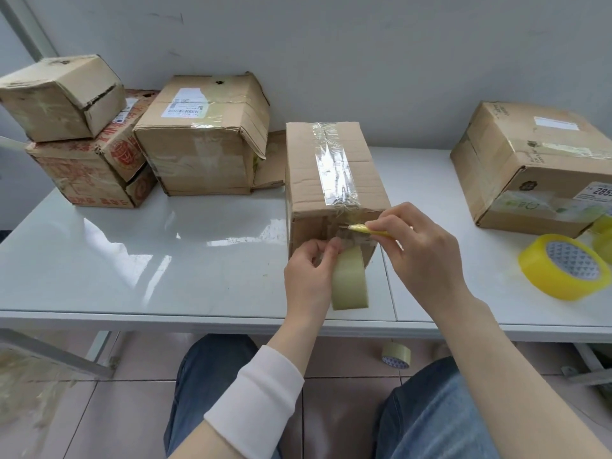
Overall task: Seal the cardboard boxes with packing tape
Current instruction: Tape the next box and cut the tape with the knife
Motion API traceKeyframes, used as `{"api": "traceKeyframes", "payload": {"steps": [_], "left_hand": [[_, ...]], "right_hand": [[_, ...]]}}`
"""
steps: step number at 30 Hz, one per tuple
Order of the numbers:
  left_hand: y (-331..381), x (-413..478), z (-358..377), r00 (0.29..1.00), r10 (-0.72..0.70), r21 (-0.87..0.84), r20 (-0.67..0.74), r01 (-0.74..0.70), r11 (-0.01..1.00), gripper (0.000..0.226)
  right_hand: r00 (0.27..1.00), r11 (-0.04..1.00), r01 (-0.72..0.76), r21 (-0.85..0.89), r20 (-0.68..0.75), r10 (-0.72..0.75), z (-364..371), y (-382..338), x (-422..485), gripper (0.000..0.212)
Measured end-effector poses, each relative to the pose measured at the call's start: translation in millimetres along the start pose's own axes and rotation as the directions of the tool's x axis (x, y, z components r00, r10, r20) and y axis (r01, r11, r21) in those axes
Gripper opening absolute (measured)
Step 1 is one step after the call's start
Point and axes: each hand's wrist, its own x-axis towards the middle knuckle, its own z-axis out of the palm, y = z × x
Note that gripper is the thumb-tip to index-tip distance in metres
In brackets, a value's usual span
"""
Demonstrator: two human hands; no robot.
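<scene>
Where tape [349, 283] leaves the box [308, 167] edge, cutter [371, 229] touches.

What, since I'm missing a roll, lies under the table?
A pale tape roll lies on the tiled floor under the table. The table itself and the person's jeans hide much of that floor.

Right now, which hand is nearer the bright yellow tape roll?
Right. The right hand sits left of the yellow roll; the left hand, gripping the pale roll, is farther left.
</scene>
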Motion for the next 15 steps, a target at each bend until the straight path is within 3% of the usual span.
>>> {"api": "traceKeyframes", "payload": {"steps": [6, 10, 12, 15], "left_hand": [[-0.4, 0.8, -5.7, 1.000, 0.005, 0.033, 0.028, -0.006, 0.999, 0.025], [0.2, -2.4, -6.5, 0.999, 0.011, 0.037, 0.048, -0.013, 0.999, 0.027], [-1.6, -5.1, -7.6, 0.998, 0.005, 0.035, 0.064, -0.007, 0.999, 0.026], [-4.3, -6.3, -12.6, 0.995, 0.004, 0.057, 0.095, -0.009, 0.998, 0.025]], "right_hand": [[0.993, 0.993, -0.103, -0.060, 0.047, 0.106, -11.5, 24.2, -22.8, 0.014], [0.973, 0.965, -0.231, 0.124, 0.035, 0.229, -15.2, 21.4, -29.4, 0.017], [0.928, 0.886, -0.367, 0.284, 0.053, 0.368, -14.5, 17.2, -26.0, 0.015], [0.810, 0.677, -0.561, 0.476, 0.146, 0.568, -10.5, 15.3, -21.5, 0.011]]}}
